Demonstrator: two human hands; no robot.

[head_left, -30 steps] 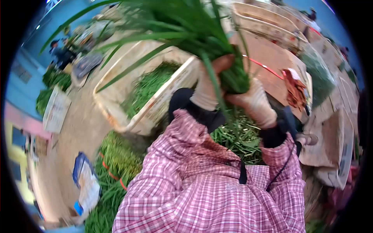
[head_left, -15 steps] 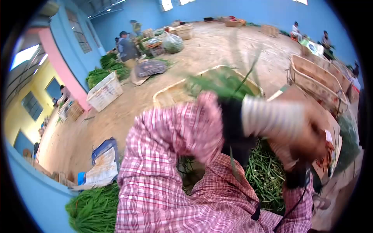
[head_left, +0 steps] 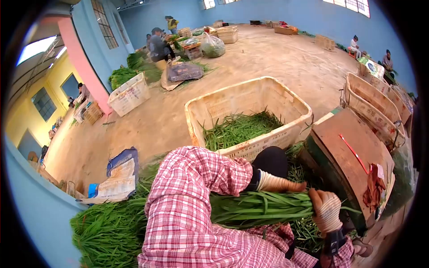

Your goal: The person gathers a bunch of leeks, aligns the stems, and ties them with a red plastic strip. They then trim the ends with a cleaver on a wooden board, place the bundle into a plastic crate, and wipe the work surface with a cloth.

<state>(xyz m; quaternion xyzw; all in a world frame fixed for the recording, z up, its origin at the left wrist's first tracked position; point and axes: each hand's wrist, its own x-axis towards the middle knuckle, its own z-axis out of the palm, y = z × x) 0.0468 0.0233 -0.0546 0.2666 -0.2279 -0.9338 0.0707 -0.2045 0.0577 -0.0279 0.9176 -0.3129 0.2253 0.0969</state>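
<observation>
A bunch of long, flat green leaves, like chives (head_left: 263,209), lies across my lap, partly hidden under my left sleeve. At its right end my right hand (head_left: 325,209), wrapped in pale tape, is closed around the leaves. My left hand (head_left: 286,184) rests along the bunch's far side with its fingers stretched out flat. Just beyond it stands a dirty cream plastic crate (head_left: 250,91) with loose green leaves (head_left: 243,127) in the bottom. More leaves (head_left: 107,232) are heaped at my left.
To the right is a brown board (head_left: 353,143) bearing a red strip and a dark red cloth (head_left: 375,190). More crates (head_left: 373,100) stand behind it. A white crate (head_left: 129,94) and flattened sacks (head_left: 116,176) are on the left floor. Other people sit farther off.
My left hand, over the crate and blurred before, has come down to the bunch on my lap. My right hand now grips the bunch's end. The view has shifted slightly.
</observation>
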